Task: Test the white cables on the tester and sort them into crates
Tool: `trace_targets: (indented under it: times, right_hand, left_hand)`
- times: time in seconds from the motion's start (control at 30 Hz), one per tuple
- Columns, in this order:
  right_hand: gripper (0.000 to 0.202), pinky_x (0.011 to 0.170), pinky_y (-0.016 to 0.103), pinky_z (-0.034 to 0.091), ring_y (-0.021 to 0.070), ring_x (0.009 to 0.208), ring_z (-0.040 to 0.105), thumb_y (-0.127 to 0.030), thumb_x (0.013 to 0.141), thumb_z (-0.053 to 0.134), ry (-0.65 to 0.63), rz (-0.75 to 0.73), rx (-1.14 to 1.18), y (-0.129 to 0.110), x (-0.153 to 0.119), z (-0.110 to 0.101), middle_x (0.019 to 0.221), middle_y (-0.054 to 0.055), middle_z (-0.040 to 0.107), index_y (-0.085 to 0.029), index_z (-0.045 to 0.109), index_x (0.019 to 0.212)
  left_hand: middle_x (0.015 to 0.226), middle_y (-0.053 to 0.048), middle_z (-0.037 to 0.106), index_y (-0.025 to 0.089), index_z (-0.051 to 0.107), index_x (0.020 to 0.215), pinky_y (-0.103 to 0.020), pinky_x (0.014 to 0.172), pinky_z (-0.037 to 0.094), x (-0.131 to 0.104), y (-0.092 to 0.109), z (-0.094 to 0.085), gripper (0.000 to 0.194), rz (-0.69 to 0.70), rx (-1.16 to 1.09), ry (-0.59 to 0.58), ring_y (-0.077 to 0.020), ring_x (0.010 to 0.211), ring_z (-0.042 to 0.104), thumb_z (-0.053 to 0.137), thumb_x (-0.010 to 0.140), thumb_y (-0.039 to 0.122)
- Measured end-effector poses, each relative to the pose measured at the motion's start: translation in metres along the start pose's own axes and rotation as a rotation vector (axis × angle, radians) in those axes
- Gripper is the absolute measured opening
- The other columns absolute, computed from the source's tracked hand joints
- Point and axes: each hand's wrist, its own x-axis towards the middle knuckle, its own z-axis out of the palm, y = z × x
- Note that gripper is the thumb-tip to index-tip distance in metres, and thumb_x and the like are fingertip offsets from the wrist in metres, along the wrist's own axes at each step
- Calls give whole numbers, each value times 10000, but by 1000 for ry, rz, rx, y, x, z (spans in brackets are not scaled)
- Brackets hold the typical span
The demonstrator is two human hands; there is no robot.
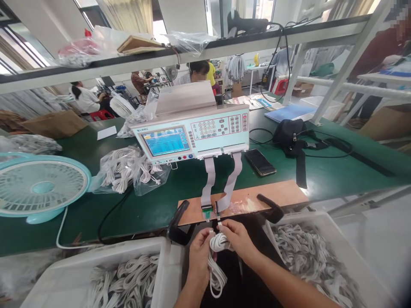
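Observation:
A coiled white cable (218, 276) hangs between my hands over my lap. My left hand (199, 252) is closed on it, pinching one end just below a small green adapter board (207, 211). My right hand (239, 240) grips the other end by its plug, at the tip of a second adapter (218, 209); whether the plug is seated there I cannot tell. Grey ribbon cables (210, 175) run from both adapters up to a bench tester (192, 132) with a lit blue screen. The adapters rest on a copper-coloured board (240, 199) at the bench edge.
Bins of coiled cables stand at the left (128, 278) and right (314, 252). Chair armrests (180, 224) flank my hands. On the green bench (362, 149) are a phone (260, 162), black bag (290, 137), bagged cables (120, 169) and a fan (41, 188). People work beyond.

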Motion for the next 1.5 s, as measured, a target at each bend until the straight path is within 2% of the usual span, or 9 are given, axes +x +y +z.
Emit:
trace_targets:
  times: [0.13,0.3,0.4,0.53,0.73,0.87,1.03,1.27,1.5]
  right_hand:
    - [331,524,245,344,105,521,424,-465,712,649,11,30,61,-1,5,2,567,-22,509,-144,596,651]
    - [343,502,239,336,96,488,422,-459,666,688,31,68,63,-7,6,2,529,-19,520,-132,601,608]
    - [338,475,236,337,97,460,431,-449,635,717,51,163,149,-10,5,5,505,-16,538,-135,599,595]
    - [337,459,234,361,111,448,470,-447,613,739,89,248,294,-12,4,11,508,-4,576,-139,603,616]
    - [321,475,230,364,115,467,483,-438,632,747,49,238,311,-12,3,11,518,0,588,-141,626,627]
    - [308,498,232,360,118,492,479,-434,655,742,20,222,287,-9,4,8,531,3,593,-141,650,649]
    - [298,526,233,361,118,523,472,-427,631,766,26,215,294,-6,5,7,562,-4,593,-147,665,655]
    - [314,555,232,372,123,556,476,-455,640,759,17,227,329,-8,4,8,598,0,611,-157,679,696]
    - [289,572,216,374,110,569,462,-423,639,773,8,224,336,-8,3,8,606,-3,613,-155,679,687]
  left_hand:
    - [544,51,545,135,617,905,-159,319,337,6,3,-5,419,-35,31,-27,-48,369,396,729,638,439]
    - [441,65,481,138,626,770,-151,327,289,8,11,-9,362,-10,193,-136,-50,351,371,673,688,487]
    - [410,62,463,150,589,678,-147,334,260,10,13,-14,367,1,294,-215,-51,343,368,612,736,512]
    - [432,58,470,159,548,629,-142,355,268,12,14,-14,349,34,249,-151,-50,366,373,609,742,483]
    - [422,59,454,155,544,580,-160,340,261,14,16,-6,300,108,216,-40,-60,360,359,603,732,406]
    - [406,61,450,150,552,531,-164,336,241,17,16,-4,261,109,170,-26,-57,354,344,636,683,344]
    - [436,62,450,154,554,548,-169,364,256,15,12,1,275,97,86,8,-59,383,349,622,688,380]
    - [476,62,448,146,549,543,-173,420,295,6,20,14,265,58,-156,50,-61,431,369,708,595,352]
    - [513,50,451,136,566,568,-191,473,328,10,14,9,299,119,-126,27,-75,483,382,717,639,384]
